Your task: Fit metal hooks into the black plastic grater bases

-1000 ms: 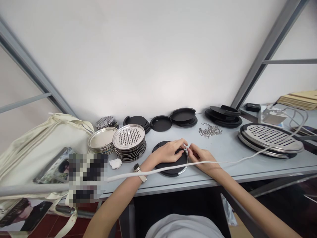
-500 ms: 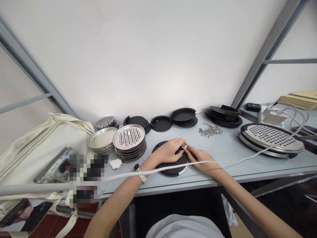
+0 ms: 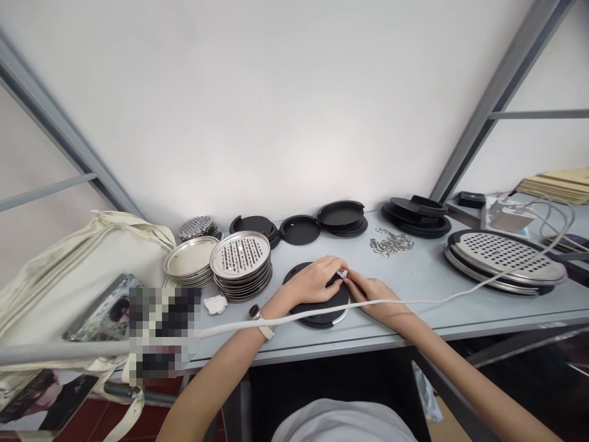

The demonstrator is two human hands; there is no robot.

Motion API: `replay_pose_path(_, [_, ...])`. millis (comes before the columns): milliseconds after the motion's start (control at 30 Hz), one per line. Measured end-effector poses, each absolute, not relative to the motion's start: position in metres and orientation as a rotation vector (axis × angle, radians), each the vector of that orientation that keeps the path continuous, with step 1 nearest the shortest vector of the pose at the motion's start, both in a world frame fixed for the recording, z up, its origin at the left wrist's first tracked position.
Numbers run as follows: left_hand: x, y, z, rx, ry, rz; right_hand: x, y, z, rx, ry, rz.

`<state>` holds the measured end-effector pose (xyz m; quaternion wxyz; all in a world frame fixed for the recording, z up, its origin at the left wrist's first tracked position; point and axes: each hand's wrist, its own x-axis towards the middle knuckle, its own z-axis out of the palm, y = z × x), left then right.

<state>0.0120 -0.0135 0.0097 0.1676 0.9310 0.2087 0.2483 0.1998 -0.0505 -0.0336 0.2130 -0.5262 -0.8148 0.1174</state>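
Note:
A round black lid-like disc [image 3: 317, 316] lies near the table's front edge, a silver rim showing at its lower right. Across its top rests my left hand [image 3: 315, 282], fingers curled and pinching a small silver metal piece [image 3: 342, 274] at the disc's upper right edge. My right hand [image 3: 372, 298] meets it there from the right, thumb and fingertips closed at the same piece. How the piece sits against the disc is partly hidden by the fingers. Beyond them lies a loose heap of small silver wire loops [image 3: 391, 244].
Stacked round metal grater plates [image 3: 242, 255] and plain metal plates [image 3: 191, 261] stand left. Black round trays [image 3: 299, 229] line the wall. Perforated metal discs [image 3: 501, 255] lie right. A white cable [image 3: 391, 301] crosses in front; a cream bag [image 3: 83, 264] sits far left.
The fingertips of both hands have shifted slightly around the small metal piece, which shows a little more now. The disc and everything else stay in place.

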Motion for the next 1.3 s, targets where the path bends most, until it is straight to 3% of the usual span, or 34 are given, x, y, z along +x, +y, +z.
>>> replay_pose_path(1300, [0.0122, -0.0128, 0.0060, 2.606, 0.576, 0.717, 0.1983, -0.0512, -0.0303, -1.519, -2.153, 0.391])
